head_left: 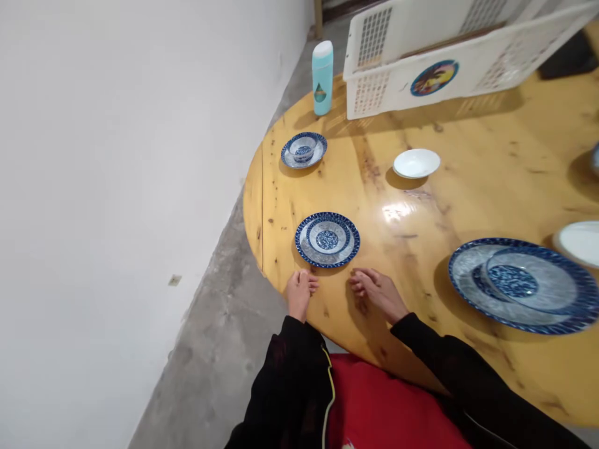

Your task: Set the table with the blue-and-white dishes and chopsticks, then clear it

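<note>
A blue-and-white patterned plate (305, 254) lies on the wooden table near its rounded left end, with what looks like a small clear glass dish (327, 239) in its middle. Just below its near rim rests my left hand (301, 290), fingers loosely bent and nothing in them. My right hand (377, 292) is at the near right of the same plate, apart from it, its fingers relaxed and holding nothing. Farther back stands a smaller blue-rimmed plate (289, 159) with a clear bowl (302, 147) on it.
To the right sits a large blue-patterned plate (468, 280) with a clear bowl on it. A white bowl (416, 163) and another white dish (580, 243) stand on the table (374, 206). At the back are a light-blue bottle (322, 78) and a white plastic basket (388, 93).
</note>
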Motion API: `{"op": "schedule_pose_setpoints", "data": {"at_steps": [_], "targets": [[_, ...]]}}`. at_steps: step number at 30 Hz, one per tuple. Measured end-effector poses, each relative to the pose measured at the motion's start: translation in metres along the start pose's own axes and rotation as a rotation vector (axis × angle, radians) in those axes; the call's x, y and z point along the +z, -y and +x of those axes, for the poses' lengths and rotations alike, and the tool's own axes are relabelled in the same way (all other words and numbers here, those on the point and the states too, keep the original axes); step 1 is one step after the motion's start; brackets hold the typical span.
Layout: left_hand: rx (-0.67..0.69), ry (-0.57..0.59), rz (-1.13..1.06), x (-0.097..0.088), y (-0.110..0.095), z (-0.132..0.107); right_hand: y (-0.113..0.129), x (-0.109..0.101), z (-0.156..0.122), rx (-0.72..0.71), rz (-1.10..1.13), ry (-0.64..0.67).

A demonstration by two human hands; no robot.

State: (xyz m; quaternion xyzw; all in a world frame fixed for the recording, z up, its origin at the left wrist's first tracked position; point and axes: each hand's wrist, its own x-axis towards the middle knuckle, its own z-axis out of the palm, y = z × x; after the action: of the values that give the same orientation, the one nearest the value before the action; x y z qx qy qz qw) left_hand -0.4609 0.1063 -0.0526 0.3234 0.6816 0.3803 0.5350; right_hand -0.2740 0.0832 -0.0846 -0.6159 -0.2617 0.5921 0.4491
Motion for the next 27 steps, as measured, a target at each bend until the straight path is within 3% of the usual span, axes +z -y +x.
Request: {"op": "schedule_pose_setpoints", "data": {"at_steps": [6, 13, 22, 27], "targets": [[0.008, 0.218, 0.062, -0.01, -0.01, 0.061, 0.011, 0.037, 0.028, -0.038, 0.007, -0.241], [-0.004, 0.419, 0.176, -0.016, -0.014, 0.089, 0.005, 0.048, 0.035, -0.042, -0.059, -0.392], [0.048, 0.449, 0.232, -0.024, -0.023, 0.103, 0.011, 0.057, 0.038, -0.01, -0.046, -0.371], [0.008, 0.467, 0.212, -0.029, -0.031, 0.103, 0.013, 0.052, 0.035, -0.02, -0.161, -0.307]]}}
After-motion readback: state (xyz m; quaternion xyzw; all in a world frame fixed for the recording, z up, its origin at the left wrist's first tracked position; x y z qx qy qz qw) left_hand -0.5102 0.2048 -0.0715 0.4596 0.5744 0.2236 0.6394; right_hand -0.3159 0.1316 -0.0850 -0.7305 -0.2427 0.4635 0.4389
